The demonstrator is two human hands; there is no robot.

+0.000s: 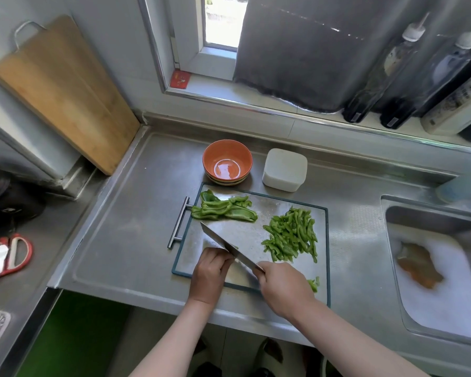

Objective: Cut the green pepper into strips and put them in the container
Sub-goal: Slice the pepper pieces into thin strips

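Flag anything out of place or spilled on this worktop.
A few stray pepper strips lie at the cutting board's near right edge, apart from the main pile, beside the right hand gripping the knife. Nothing else looks spilled or damaged.

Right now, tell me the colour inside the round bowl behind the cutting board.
Orange, inside the round glossy bowl; the head view shows it.

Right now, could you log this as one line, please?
right hand grips steel cleaver; left hand curled alongside; green pepper strips on metal board
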